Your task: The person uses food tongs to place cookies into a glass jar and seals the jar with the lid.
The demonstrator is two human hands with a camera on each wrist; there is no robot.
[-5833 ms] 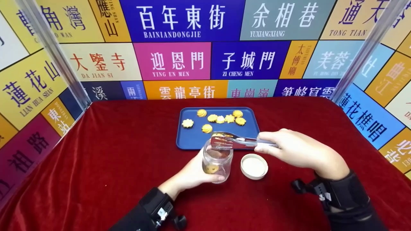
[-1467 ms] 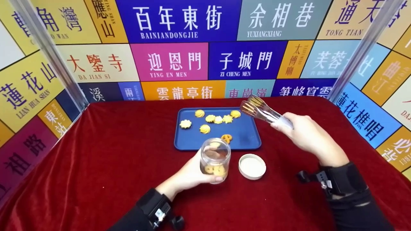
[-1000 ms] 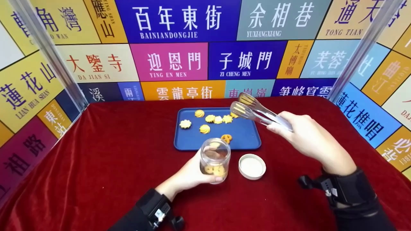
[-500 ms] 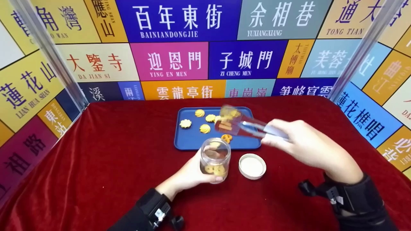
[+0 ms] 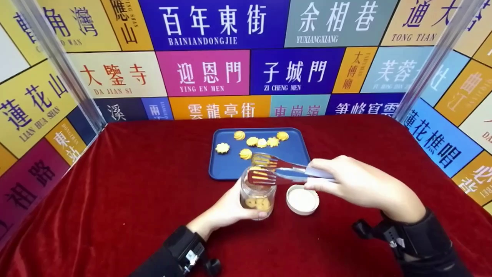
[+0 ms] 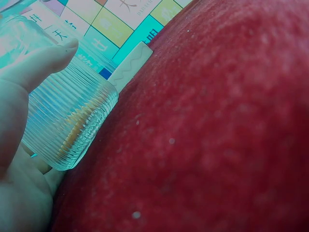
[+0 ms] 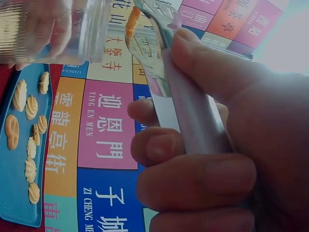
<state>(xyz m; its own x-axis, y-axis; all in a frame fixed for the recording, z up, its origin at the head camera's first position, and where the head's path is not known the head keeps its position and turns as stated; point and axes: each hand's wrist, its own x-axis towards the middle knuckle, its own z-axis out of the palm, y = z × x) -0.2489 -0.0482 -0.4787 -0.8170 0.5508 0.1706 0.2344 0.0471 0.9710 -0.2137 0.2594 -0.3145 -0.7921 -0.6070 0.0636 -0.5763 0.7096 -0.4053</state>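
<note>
Starting at the far left, yellow and purple wall signs (image 5: pixel 34 94) are running down that edge, with a red-covered tabletop (image 5: pixel 115 192) filling the lower left of the frame. Coming up from the bottom left there's the left hand (image 5: pixel 225 209), its fingers wrapping around a clear ridged jar (image 5: pixel 265 192) just below the middle of the frame. Some cookies (image 5: pixel 257 203) are sitting in the bottom of it. Behind that, a blue tray (image 5: pixel 226 169) is lying near the centre, carrying seven yellow biscuits (image 5: pixel 246 154), plus a pretzel (image 7: pixel 12 131) that's showing at the left edge of the right wrist view. Metal tongs (image 5: pixel 292 175) are hovering at the jar's mouth, and the right wrist view is showing an orange-brown treat (image 7: pixel 131 21) between their tips, upper middle. A pale round lid (image 5: pixel 302 200) is lying just right of the jar, hollow side up. Furthest right, the right hand (image 5: pixel 353 181) is grasping the tongs, fingers curling around the handles, with a black wristband (image 5: pixel 419 236) showing at lower right
</note>
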